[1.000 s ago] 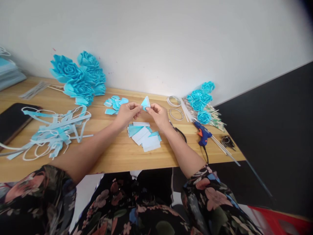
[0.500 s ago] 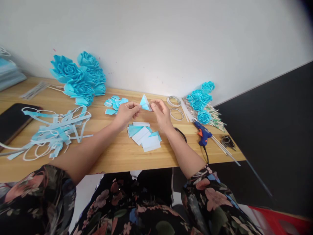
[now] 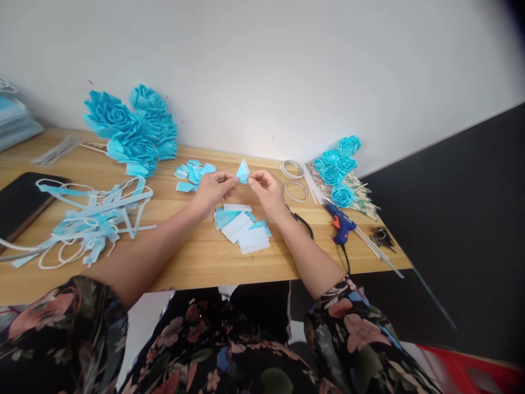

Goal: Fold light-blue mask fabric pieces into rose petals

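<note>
Between both hands, above the wooden table, is a small light-blue and white folded fabric piece (image 3: 243, 171) with its point upward. My left hand (image 3: 215, 191) pinches its lower left corner between thumb and fingers. My right hand (image 3: 267, 189) pinches the lower right side, with the fingertips of both hands close together. Below the hands lies a loose stack of blue and white fabric rectangles (image 3: 253, 241). Left of my left hand is a scatter of small cut blue pieces (image 3: 196, 172).
Large blue fabric flowers (image 3: 123, 126) stand at the back left, near tangled strips and ear loops (image 3: 94, 216) and a dark phone (image 3: 24, 200). On the right are tape rolls (image 3: 296, 191), smaller blue roses (image 3: 336, 167) and a blue glue gun (image 3: 341, 223) with its cord.
My right hand has moved slightly left, bringing its fingertips closer to my left hand. The right side of the fabric piece is folded inward, so it looks narrower.
</note>
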### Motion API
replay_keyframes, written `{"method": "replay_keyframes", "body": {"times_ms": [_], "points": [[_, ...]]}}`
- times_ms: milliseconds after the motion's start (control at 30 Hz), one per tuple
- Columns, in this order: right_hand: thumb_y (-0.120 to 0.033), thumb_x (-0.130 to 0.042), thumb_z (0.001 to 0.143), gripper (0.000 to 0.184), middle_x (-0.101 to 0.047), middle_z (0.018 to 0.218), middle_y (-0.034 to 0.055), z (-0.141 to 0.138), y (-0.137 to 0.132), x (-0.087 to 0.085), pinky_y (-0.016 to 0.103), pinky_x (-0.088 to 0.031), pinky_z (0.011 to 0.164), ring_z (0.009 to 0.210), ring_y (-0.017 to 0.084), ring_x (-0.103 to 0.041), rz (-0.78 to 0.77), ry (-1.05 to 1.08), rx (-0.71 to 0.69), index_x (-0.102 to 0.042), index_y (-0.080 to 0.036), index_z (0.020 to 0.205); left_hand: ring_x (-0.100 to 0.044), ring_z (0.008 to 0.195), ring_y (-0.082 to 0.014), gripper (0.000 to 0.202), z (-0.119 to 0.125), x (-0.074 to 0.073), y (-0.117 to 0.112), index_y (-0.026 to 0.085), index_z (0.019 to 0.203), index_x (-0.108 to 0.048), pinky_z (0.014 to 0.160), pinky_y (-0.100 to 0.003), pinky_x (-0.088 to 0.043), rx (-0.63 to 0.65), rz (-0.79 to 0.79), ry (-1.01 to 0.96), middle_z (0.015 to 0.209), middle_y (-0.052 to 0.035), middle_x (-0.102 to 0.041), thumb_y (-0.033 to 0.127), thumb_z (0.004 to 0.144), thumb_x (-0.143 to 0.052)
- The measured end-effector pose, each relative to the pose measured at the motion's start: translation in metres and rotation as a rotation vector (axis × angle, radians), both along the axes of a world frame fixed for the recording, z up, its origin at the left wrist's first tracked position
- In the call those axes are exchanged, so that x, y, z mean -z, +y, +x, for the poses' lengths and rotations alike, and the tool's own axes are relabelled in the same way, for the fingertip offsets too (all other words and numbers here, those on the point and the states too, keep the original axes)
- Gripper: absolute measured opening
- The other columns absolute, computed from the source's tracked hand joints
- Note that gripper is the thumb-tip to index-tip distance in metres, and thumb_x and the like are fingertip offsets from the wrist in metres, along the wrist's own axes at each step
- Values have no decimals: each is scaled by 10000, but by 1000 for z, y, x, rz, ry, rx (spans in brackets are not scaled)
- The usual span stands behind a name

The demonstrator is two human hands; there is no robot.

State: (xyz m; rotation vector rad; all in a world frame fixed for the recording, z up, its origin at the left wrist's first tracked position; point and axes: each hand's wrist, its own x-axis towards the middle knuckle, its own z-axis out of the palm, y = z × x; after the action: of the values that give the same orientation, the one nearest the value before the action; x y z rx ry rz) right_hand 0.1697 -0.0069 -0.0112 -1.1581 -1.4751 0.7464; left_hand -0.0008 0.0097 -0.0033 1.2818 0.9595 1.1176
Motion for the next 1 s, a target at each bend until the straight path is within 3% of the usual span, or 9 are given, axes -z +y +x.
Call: {"method": "replay_keyframes", "body": {"times_ms": [367, 500, 733, 867, 1000], "points": [[-354, -657, 810, 159, -660, 807, -11, -1, 1, 2, 273, -475, 759, 750, 121, -593, -6, 61, 16, -623, -202, 843, -479, 464, -78, 236, -1, -3, -2, 162, 616, -576, 477, -219, -383, 72, -25, 53, 537, 17, -561, 337, 686, -718], [-372, -670, 809, 180, -663, 809, -8, -1, 0, 1, 272, -482, 772, 763, 122, -595, -24, 78, 13, -629, -198, 834, -479, 464, -76, 210, 0, -3, -1, 159, 629, -582, 481, -220, -388, 34, -34, 39, 544, 19, -559, 322, 697, -695], [-539, -605, 864, 437, -709, 1033, 37, 2, -1, -1, 318, -505, 919, 985, 169, -633, -85, 137, -23, -664, -223, 1159, -479, 468, -74, 202, 0, -4, -3, 161, 635, -587, 487, -219, -397, 12, -43, 35, 559, 22, -567, 319, 693, -697], [-605, -559, 874, 435, -702, 1003, 30, 1, -2, -2, 324, -520, 911, 1015, 182, -624, -116, 145, -106, -695, -220, 1026, -479, 469, -74, 209, 0, -4, -3, 162, 634, -585, 485, -217, -392, 7, -34, 45, 560, 23, -566, 330, 692, -695], [-546, -658, 820, 339, -670, 868, -4, -1, -1, -2, 278, -497, 822, 841, 142, -601, -119, 131, -103, -671, -217, 900, -469, 468, -76, 207, 1, -2, -3, 162, 631, -583, 469, -215, -367, 1, -11, 99, 553, 24, -552, 330, 694, -688]]}}
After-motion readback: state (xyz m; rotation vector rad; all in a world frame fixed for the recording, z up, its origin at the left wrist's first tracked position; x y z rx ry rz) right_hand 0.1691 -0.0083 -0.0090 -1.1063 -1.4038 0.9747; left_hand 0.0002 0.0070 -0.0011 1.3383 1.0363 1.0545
